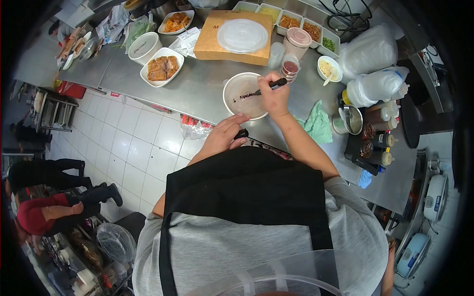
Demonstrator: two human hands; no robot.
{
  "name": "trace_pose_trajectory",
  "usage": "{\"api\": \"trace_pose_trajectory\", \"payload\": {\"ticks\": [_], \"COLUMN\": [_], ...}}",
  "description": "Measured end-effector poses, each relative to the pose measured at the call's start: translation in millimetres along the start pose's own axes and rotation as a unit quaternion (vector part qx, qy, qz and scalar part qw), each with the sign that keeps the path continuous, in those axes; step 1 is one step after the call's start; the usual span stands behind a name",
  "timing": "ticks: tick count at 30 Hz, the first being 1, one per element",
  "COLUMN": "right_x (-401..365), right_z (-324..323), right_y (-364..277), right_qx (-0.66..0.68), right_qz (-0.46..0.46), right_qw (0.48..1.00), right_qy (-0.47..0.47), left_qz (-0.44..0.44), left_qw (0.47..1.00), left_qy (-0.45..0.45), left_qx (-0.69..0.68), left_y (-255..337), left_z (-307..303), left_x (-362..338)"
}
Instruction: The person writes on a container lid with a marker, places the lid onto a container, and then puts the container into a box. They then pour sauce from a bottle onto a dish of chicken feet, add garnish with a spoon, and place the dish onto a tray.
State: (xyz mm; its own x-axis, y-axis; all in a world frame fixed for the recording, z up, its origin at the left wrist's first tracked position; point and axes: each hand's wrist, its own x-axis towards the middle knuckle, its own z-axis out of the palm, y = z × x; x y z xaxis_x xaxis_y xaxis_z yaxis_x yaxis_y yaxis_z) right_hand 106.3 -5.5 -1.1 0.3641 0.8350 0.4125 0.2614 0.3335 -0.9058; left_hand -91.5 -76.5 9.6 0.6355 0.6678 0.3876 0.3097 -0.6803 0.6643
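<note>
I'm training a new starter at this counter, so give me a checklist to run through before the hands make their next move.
1. Marker in grip: ok, the right hand holds the marker over the lid.
2. Lid edge steadied: ok, fingertips of the left hand rest at its near rim.
3. Cap kept to hand: ok, the left hand holds the cap.
4. Marker recapped: not ok, it is uncapped.
5. Lettering finished: cannot tell, the right hand may cover part of it.
6. Green cloth away from the lid: ok, what shows of it lies apart.
</note>
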Motion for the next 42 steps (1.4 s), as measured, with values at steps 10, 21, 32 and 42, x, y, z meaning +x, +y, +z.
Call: {"api": "trace_pose_trajectory", "payload": {"ticks": [10,21,32,42], "right_x": [-24,-32,-58,-58], "right_z": [-24,-72,-128,-176], "right_y": [-67,-87,-138,11], "right_qx": [0.246,0.253,0.122,-0.170], "right_qz": [0.234,0.262,-0.024,-0.056], "right_qw": [0.933,0.894,0.960,0.983], "right_qy": [-0.123,-0.262,-0.251,-0.044], "left_qz": [-0.048,-0.168,0.136,-0.269], "left_qw": [0.997,0.981,0.987,0.945], "left_qy": [0.057,-0.092,-0.054,0.171], "left_qx": [0.023,-0.039,-0.072,0.079], "left_y": [5,35,93,-57], "left_z": [-5,-43,-31,2], "left_x": [19,35,67,76]}}
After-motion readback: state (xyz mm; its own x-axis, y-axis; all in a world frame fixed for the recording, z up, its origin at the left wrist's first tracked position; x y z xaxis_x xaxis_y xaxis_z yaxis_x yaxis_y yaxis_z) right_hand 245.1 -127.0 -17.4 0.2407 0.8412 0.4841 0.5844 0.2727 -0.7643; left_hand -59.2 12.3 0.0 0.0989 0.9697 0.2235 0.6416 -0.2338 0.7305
